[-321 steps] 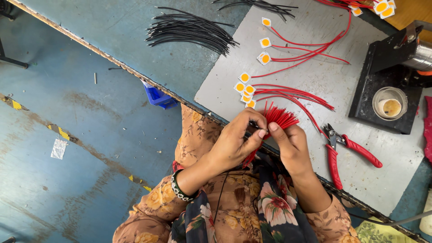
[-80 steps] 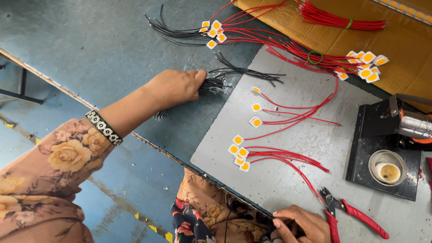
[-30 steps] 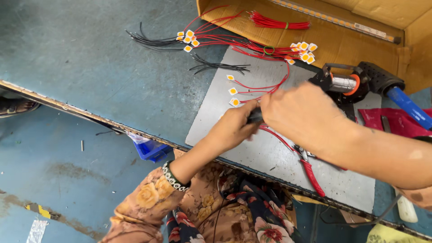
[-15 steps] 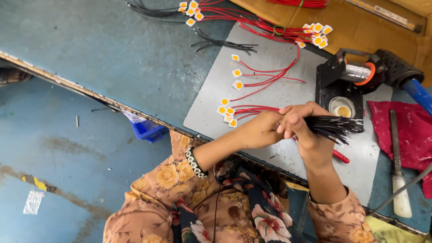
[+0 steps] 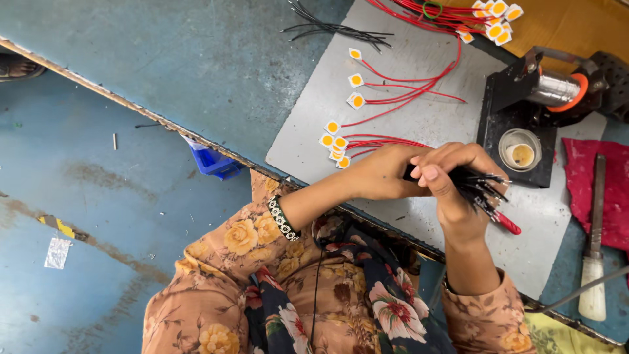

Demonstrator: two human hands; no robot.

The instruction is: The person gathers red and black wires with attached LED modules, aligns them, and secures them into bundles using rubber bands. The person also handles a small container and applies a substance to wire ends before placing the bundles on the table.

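The person sat at the desk (image 5: 196, 59) with both hands drawn together above the near edge of the grey mat (image 5: 419, 118). The right hand (image 5: 455, 180) was curled shut around a bunch of black wires (image 5: 481, 187), whose stripped ends fanned out to the right past the fingers; the left hand (image 5: 386, 174) was pressed against the same bunch from the other side, its grip closed on the near end, though how tightly I could not tell because the right hand covered it. A red tool handle (image 5: 508, 224) poked out just beneath the bunch. On the mat, several small yellow chips with red wires (image 5: 337, 141) already attached lay in loose clusters, with more of them heaped at the far edge (image 5: 495, 13). None of those showed a black lead, so by my reckoning the red half of the wiring looked done and the black half barely started. A few spare black wires (image 5: 334, 29) lay on the desk well apart from the hands. The soldering stand (image 5: 524, 85) with its little pot (image 5: 521, 154) stood just beside the hands, and a file (image 5: 596, 223) rested on the red cloth (image 5: 606, 190).
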